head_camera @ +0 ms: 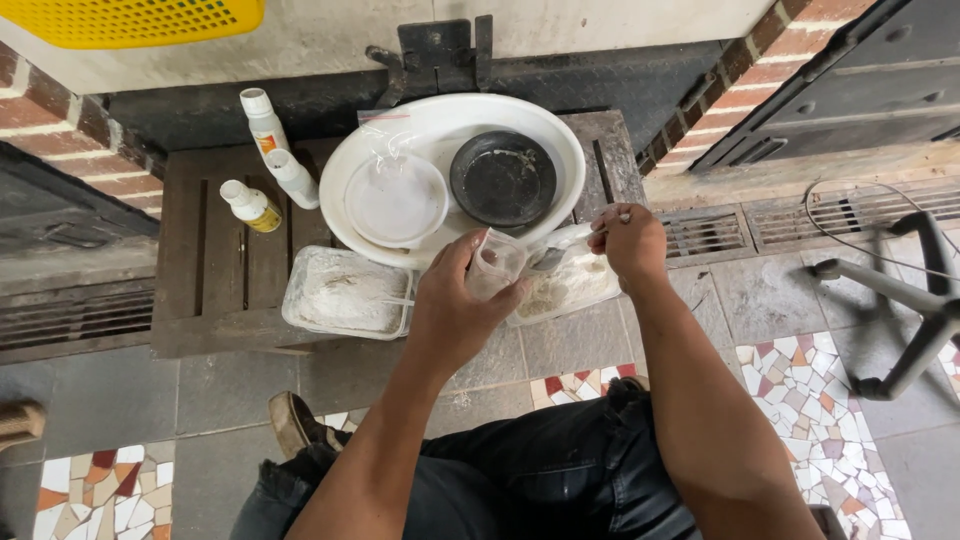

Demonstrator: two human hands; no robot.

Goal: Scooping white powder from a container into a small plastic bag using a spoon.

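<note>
Head view, looking down on a low dark wooden slatted stand (230, 270) against a brick wall. Left hand (455, 305) wrapped around a small clear plastic bag (495, 262), fingers curled and pinching its mouth open just above the stand's front edge. Right hand (628, 240) closed in a pinch on the handle of a pale spoon (560, 247), bowl tipped toward the bag, over a clear rectangular plastic tub of whitish powder (568, 285). Second tub of white powder (345, 292) just left of the bag. Behind, a large white round basin (560, 150) holding a black shallow dish (503, 178) and a white plastic bowl (397, 198). Three small white bottles (265, 165) at left. Judged step: spooning powder into the bag, mid-transfer. Next calls for a steady tilt over the bag's mouth, held wide.
</note>
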